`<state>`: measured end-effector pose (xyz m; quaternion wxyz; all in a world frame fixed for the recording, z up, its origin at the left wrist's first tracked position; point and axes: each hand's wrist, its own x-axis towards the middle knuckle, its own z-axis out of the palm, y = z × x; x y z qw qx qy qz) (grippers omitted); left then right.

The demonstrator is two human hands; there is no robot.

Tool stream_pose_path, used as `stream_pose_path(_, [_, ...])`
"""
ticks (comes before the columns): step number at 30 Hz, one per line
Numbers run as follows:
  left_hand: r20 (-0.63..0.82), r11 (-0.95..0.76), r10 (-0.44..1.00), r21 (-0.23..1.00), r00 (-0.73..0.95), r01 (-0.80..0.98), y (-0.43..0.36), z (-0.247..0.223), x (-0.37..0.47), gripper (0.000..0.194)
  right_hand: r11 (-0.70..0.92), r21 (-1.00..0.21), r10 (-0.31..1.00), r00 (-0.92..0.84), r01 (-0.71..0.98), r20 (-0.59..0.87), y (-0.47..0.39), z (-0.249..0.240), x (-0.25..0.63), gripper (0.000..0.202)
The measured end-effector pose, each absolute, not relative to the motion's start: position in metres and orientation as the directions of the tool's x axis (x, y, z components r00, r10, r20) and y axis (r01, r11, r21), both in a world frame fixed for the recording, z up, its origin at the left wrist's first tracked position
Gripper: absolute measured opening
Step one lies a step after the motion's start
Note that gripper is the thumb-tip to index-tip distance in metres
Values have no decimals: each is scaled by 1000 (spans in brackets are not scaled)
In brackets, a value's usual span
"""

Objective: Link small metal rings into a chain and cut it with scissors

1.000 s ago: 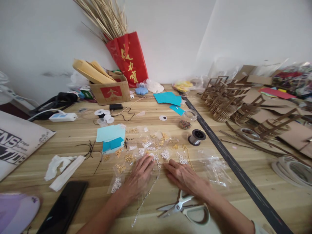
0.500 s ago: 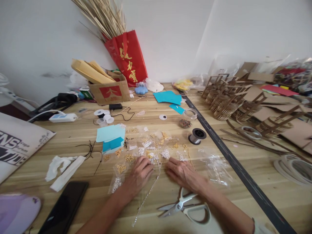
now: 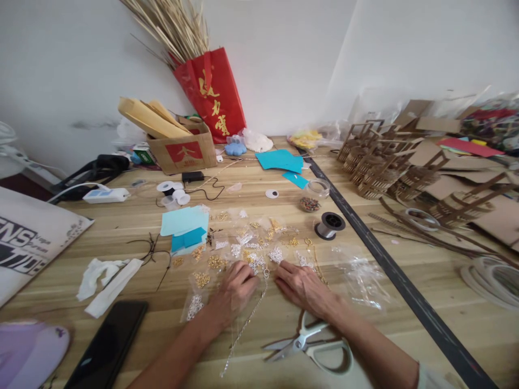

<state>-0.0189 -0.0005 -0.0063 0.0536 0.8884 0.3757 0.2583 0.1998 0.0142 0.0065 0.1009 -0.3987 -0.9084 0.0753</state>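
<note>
A silver chain (image 3: 244, 327) lies slantwise on the wooden table, with a ring at its upper end between my two hands. Just left of that ring is my left hand (image 3: 237, 283), its fingers curled together beside a small heap of silver findings (image 3: 255, 263). My right hand (image 3: 300, 283) rests on the other side, fingers bent and close together, near silver pieces (image 3: 276, 255). The fingertips of both hands are hidden, so anything pinched in them does not show. White-handled scissors (image 3: 300, 341) lie with blades apart below my right hand.
Small bags of gold findings (image 3: 216, 262) spread beyond my hands. A wire spool (image 3: 330, 225) stands right of them, with clear plastic bags (image 3: 360, 275) nearer. A phone (image 3: 107, 346) lies at front left. Woven baskets (image 3: 377, 167) crowd the back right.
Both hands stay almost in place, with only slight finger movement. The chain and scissors lie as before; the view has shifted a little.
</note>
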Motion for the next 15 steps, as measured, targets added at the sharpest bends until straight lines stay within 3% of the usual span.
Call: stream_pose_path(15, [396, -699, 711, 316, 581, 641, -1, -7, -21, 17, 690, -227, 719, -688, 688, 99, 9, 12, 198, 13])
